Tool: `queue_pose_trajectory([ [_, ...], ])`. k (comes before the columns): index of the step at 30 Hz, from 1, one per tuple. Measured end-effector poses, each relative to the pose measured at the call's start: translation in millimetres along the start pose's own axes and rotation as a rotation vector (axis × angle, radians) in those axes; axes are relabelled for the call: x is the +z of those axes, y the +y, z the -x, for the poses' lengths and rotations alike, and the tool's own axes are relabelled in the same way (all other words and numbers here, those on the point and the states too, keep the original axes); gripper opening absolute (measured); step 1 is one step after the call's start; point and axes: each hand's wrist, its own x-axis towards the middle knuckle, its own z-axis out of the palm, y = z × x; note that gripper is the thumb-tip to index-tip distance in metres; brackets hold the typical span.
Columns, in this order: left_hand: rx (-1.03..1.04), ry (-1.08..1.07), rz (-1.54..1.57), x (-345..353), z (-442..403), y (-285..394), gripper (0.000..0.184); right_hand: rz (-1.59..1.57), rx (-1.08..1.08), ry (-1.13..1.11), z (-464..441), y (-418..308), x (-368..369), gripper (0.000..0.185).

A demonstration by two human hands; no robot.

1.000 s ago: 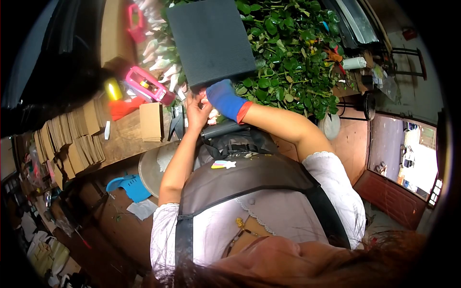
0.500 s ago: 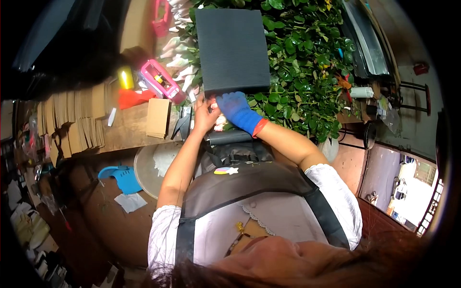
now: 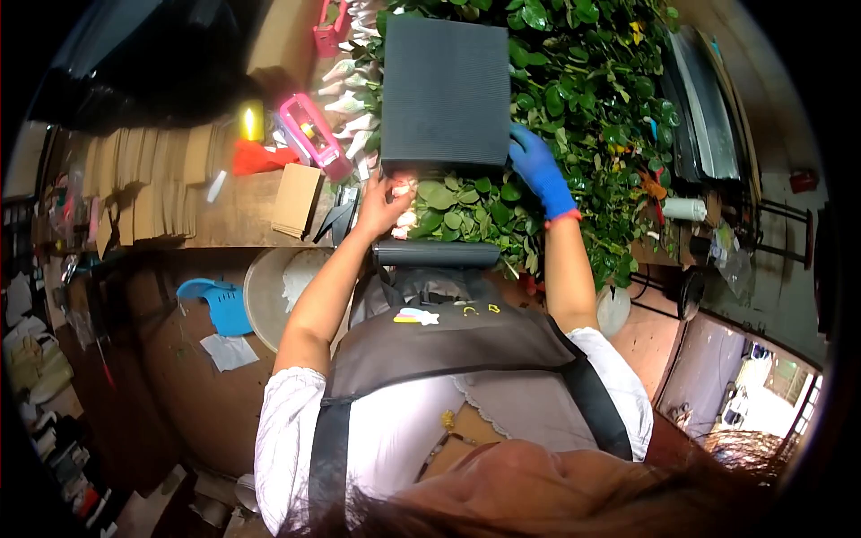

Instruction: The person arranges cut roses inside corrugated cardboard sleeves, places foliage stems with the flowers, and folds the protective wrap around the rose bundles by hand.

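Note:
A dark grey ribbed sheet (image 3: 446, 94) lies over leafy flower stems (image 3: 592, 117) on the table, its near edge bent down. At its lower left corner is my bare left hand (image 3: 383, 206), fingers apart, beside pale pinkish flower heads (image 3: 405, 206). My right hand (image 3: 541, 170), in a blue knitted glove, is at the sheet's right edge with its fingers stretched along that side. Green leaves (image 3: 457, 202) show between the two hands. In front of them lies a dark rolled edge (image 3: 437, 255).
Stacks of brown cardboard (image 3: 148, 170) stand at the left. Near them are a pink-framed tool (image 3: 314, 134), a yellow roll (image 3: 251, 121), red material (image 3: 262, 158) and a cardboard pad (image 3: 297, 199). Netted flower heads (image 3: 345, 90) line the stems' left side. A blue plastic piece (image 3: 229, 309) is below the table.
My right hand has left the flower heads beside my left hand and moved right to the sheet's right edge. My left hand stays near the corner, its fingers now more spread.

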Motion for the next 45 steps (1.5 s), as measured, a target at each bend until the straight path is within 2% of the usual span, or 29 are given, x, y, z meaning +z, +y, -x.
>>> queue_pose_trajectory([
  [2,0.047,0.03,0.014,-5.2,2.0,12.0,0.042,-0.349,-0.217,0.075,24.1,-0.6,-17.5,0.034],
  [3,0.071,0.016,0.037,-8.0,3.4,16.6,0.04,-0.56,-0.221,0.057,35.8,-3.7,-28.4,0.028],
  [5,0.128,-0.017,0.081,-11.3,3.4,22.3,0.037,-0.576,-0.147,-0.257,58.6,27.9,-48.5,0.027],
  [6,0.069,-0.037,0.045,-2.6,-0.9,1.1,0.044,-0.707,-0.281,-0.483,60.9,9.1,-48.5,0.025],
  [7,0.002,-0.035,0.137,6.2,-2.1,-17.5,0.047,-0.835,-0.412,-0.709,63.5,-14.8,-41.9,0.024],
  [8,-0.065,-0.027,0.229,14.7,-3.5,-35.8,0.05,-0.762,-0.177,-0.692,67.4,-23.4,-30.7,0.03],
  [9,0.119,0.11,-0.016,9.2,-4.8,-25.8,0.048,-0.689,0.011,-0.64,64.4,-21.0,-9.5,0.041],
  [10,0.377,0.156,-0.141,8.5,-9.0,-39.0,0.042,-0.348,-0.141,-0.573,59.9,-20.1,8.9,0.051],
  [11,0.27,0.065,-0.068,-4.7,-6.0,-33.9,0.037,-0.009,-0.285,-0.493,58.0,-18.8,25.3,0.062],
  [13,0.051,-0.118,0.082,-48.9,2.1,2.4,0.031,0.521,-0.395,-0.581,63.1,-12.6,51.0,0.079],
  [14,-0.118,-0.225,-0.214,-70.8,-3.8,10.9,0.026,0.708,-0.375,-0.69,65.6,-18.0,60.1,0.091],
  [15,-0.113,-0.204,-0.44,-87.4,-0.6,49.7,0.031,0.76,-0.328,-0.737,65.4,-24.4,66.0,0.091],
  [17,0.271,-0.204,-0.655,-86.7,1.3,72.1,0.032,0.863,-0.232,-0.835,65.7,-37.3,75.1,0.091],
  [18,0.529,-0.192,-0.611,-73.3,-1.8,74.1,0.035,0.903,-0.235,-0.838,66.5,-41.7,78.1,0.093],
  [19,0.511,-0.412,-0.642,-64.3,-5.2,89.7,0.036,0.908,-0.256,-0.825,67.9,-39.3,80.9,0.091],
  [21,0.877,-0.305,-0.549,-35.6,-6.1,70.6,0.064,0.928,-0.303,-0.788,64.8,-32.8,83.9,0.085],
  [24,0.766,-0.461,-0.65,-29.4,-6.7,63.4,0.088,0.686,-0.35,-0.863,52.4,-39.4,55.0,0.077],
  [27,0.77,-0.399,-0.675,-25.0,-3.8,60.9,0.088,0.025,-0.276,-1.035,57.5,-55.4,39.5,0.073],
  [28,0.767,-0.386,-0.691,-24.0,-3.0,61.0,0.085,0.047,-0.375,-0.998,72.9,-70.7,37.1,0.075],
  [29,0.754,-0.394,-0.681,-24.1,-2.0,62.0,0.083,0.216,-0.544,-0.93,90.0,-80.7,40.6,0.059],
  [32,0.744,-0.353,-0.625,-21.9,-1.2,61.5,0.079,0.697,-0.613,-0.601,117.4,-29.6,126.9,0.039],
  [35,0.732,-0.351,-0.604,-19.8,-0.5,57.2,0.077,0.634,-0.697,-0.594,112.8,-55.1,102.9,0.038],
  [36,0.774,-0.326,-0.694,-23.3,-1.3,60.3,0.074,0.622,-0.573,-0.81,102.4,-85.0,87.6,0.035],
  [39,0.906,-0.158,-0.699,-4.6,-8.1,35.0,0.068,-0.027,-0.818,-0.485,77.1,-129.8,121.5,0.032],
  [41,0.88,-0.189,-0.632,-6.4,-5.9,36.2,0.062,0.048,-1.024,-0.294,51.0,-163.7,170.5,0.036],
  [43,0.855,-0.24,-0.513,-9.6,-7.7,39.6,0.061,0.266,-1.137,-0.306,21.4,-186.1,227.8,0.036],
  [45,0.827,-0.291,-0.58,1.5,-10.9,26.5,0.063,0.492,-1.349,-0.045,-1.5,-168.8,296.5,0.035],
])
